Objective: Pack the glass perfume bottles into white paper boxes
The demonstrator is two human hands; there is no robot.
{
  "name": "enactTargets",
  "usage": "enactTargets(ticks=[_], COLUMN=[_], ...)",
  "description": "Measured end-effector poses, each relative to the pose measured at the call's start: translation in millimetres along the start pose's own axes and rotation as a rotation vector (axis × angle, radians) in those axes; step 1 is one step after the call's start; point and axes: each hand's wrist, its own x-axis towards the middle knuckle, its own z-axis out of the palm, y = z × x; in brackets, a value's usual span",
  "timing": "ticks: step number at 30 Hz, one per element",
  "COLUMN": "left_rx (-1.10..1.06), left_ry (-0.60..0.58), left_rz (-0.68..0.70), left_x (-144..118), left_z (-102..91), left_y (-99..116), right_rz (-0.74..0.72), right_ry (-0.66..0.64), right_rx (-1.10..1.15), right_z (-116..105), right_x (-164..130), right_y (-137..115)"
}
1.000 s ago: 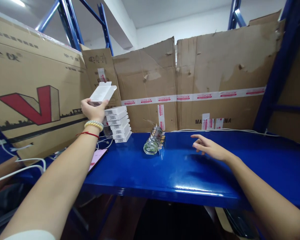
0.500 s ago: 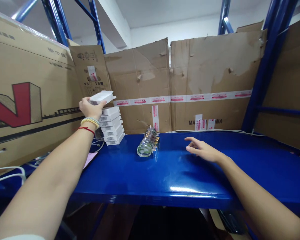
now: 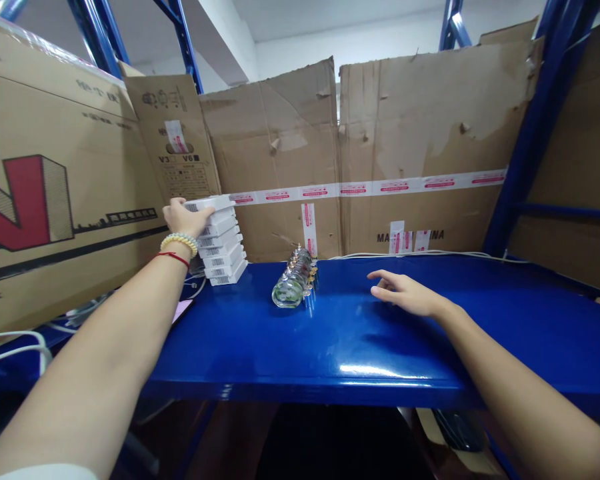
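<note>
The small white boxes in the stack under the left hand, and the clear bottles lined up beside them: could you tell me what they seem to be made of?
The small white boxes look like thin matte paperboard: flat folded edges and printed barcode labels. The clear bottles look like glass, though clear plastic is possible: see-through, greenish, glossy glints, with gold-coloured tops. They rest on a glossy blue shelf, probably painted metal.

A flat white cardboard box with a barcode label on its end [image 3: 209, 204] lies level as the topmost of a stack of matching white boxes [image 3: 223, 252], which stands left of the row of clear glass bottles [image 3: 295, 287]
</note>
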Motion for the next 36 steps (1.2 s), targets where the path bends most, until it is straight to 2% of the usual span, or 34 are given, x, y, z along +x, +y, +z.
enactTargets(ticks=[12, 18, 22, 26, 30, 33, 36], left_rx=[-0.03, -0.078, -0.102, -0.18, -0.254, -0.291, -0.286], left_ry=[-0.013, 0.0, 0.092, 0.21, 0.22, 0.165, 0.034], left_rz=[0.026, 0.095, 0.145, 0.307, 0.457, 0.48, 0.453], left_x=[0, -2, -8, -34, -73, -100, -123], left_z=[1.7, 3.4, 2.6, -2.5, -3.1, 7.5, 25.7], left_y=[-2, -5, -6, 0, 8, 11, 6], right_rz=[-0.003, -0.003, -0.004, 0.002, 0.018, 0.019, 0.015], right_ry=[-0.008, -0.008, 0.006, 0.026, 0.036, 0.051, 0.088], right_rx=[-0.051, -0.066, -0.066, -0.082, -0.124, -0.162, -0.218], right_z=[1, 0, 1, 1, 1, 2, 2], right_x=[1, 1, 1, 1, 3, 5, 6], right_y=[2, 2, 2, 2, 3, 5, 8])
